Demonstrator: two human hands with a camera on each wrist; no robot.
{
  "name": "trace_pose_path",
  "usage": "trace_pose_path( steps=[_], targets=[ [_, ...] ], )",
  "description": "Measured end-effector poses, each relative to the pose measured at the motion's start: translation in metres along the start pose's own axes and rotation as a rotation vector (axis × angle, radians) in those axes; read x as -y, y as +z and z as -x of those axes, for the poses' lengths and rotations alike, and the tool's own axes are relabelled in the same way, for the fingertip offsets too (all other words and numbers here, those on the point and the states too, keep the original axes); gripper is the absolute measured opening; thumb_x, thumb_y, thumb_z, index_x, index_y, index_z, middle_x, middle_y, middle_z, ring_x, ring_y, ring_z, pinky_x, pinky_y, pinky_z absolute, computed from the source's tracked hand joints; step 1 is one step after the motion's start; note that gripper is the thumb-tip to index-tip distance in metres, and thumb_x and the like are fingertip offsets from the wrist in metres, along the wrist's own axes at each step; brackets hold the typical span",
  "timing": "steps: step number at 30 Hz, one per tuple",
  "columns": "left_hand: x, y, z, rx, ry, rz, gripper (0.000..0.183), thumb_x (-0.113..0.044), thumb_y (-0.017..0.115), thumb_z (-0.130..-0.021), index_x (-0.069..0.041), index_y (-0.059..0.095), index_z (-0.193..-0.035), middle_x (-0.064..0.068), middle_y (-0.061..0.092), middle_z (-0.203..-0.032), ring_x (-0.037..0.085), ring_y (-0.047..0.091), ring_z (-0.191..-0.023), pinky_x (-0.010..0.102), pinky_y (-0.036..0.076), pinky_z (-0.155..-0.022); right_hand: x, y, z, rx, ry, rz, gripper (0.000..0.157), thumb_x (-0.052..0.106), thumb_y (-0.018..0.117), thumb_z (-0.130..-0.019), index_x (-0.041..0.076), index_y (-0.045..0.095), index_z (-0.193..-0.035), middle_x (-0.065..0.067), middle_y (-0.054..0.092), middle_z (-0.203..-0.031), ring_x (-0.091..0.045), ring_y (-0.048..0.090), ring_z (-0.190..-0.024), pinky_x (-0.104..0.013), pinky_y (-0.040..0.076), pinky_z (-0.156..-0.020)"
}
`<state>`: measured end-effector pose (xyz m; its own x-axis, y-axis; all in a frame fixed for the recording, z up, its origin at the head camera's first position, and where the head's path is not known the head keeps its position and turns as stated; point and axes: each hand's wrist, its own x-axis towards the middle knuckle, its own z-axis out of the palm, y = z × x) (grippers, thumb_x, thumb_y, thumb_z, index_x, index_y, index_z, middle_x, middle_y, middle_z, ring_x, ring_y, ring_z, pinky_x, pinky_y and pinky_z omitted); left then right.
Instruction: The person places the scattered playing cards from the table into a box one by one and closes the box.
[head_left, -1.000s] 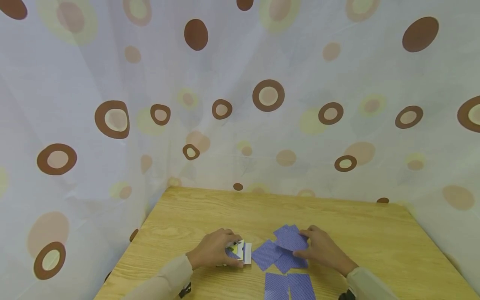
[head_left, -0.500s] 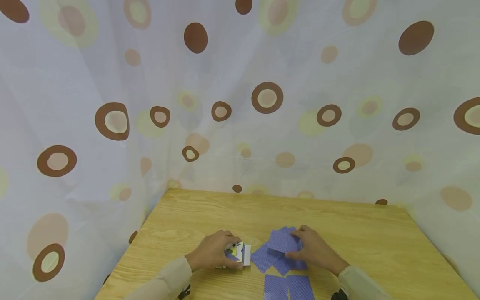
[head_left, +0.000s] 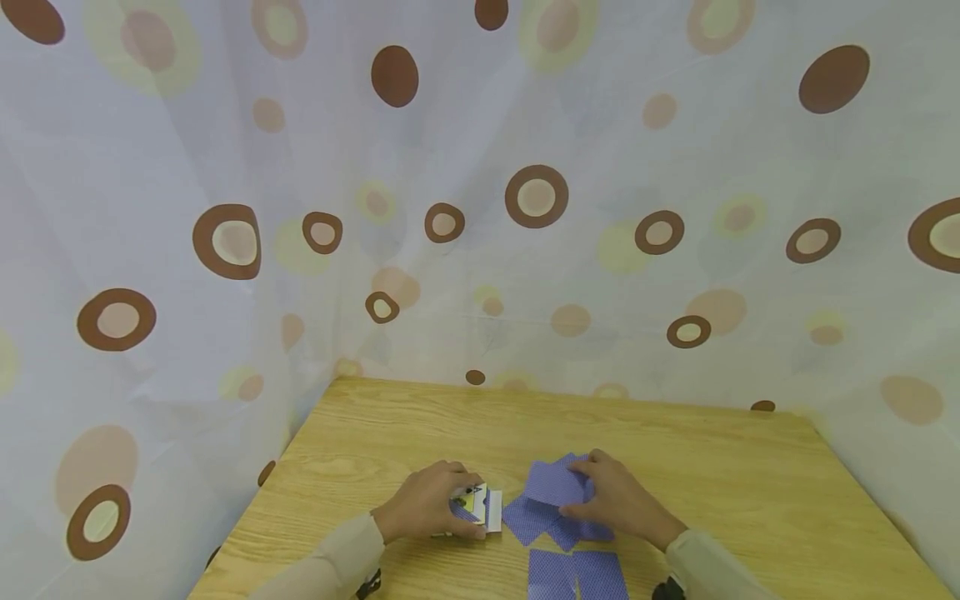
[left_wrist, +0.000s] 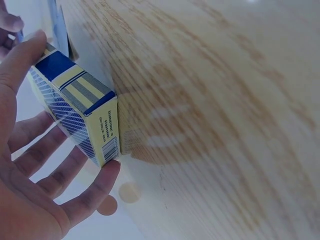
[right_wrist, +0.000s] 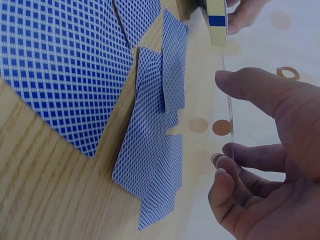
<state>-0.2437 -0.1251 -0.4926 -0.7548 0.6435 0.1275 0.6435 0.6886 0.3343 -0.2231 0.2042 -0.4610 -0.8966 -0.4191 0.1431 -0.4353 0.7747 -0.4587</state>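
My left hand [head_left: 431, 504] grips a playing-card box [left_wrist: 77, 100], thumb on one narrow side and fingers round the other; the box is cream and blue. In the head view its white flap [head_left: 495, 510] sticks out towards the cards. My right hand [head_left: 622, 500] pinches a playing card [head_left: 553, 483] by its edges, raised over a spread of blue-patterned cards [head_left: 525, 518]. From the right wrist the held card shows almost edge-on between the thumb [right_wrist: 250, 87] and fingers. Loose cards [right_wrist: 145, 145] overlap face down below it.
Two more cards lie side by side nearer the person, a left one [head_left: 551, 573] and a right one [head_left: 602, 573]. Everything rests on a wood-grain table [head_left: 420, 417]. A white curtain with brown and cream dots [head_left: 585, 275] hangs behind and at the sides.
My right hand has moved left with the card, from the right of the spread towards the box. The left hand and the box hold their place.
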Motion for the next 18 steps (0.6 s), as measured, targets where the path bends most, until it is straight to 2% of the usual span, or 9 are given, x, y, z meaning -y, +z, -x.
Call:
trace_pose_path(
  steps=[13, 18],
  targets=[
    [-0.002, -0.001, 0.000, 0.002, -0.003, 0.001, 0.078, -0.068, 0.080, -0.077, -0.017, 0.068, -0.136, -0.003, 0.067, -0.124, 0.009, 0.059, -0.103, 0.029, 0.053, -0.082, 0.008, 0.005, -0.005, 0.022, -0.035, -0.008, 0.070, 0.035, 0.091, -0.077, -0.008, 0.066, -0.126, -0.013, 0.061, -0.110, -0.020, 0.058, -0.091, -0.042, 0.054, -0.078],
    [-0.001, -0.002, 0.000, 0.002, -0.004, 0.008, 0.078, -0.067, 0.080, -0.077, -0.017, 0.068, -0.136, -0.003, 0.067, -0.124, 0.009, 0.059, -0.103, 0.029, 0.052, -0.082, 0.014, 0.005, -0.005, 0.030, -0.051, -0.023, 0.069, 0.035, 0.091, -0.078, -0.009, 0.066, -0.126, -0.016, 0.062, -0.114, -0.027, 0.061, -0.098, -0.049, 0.055, -0.084]
  ],
)
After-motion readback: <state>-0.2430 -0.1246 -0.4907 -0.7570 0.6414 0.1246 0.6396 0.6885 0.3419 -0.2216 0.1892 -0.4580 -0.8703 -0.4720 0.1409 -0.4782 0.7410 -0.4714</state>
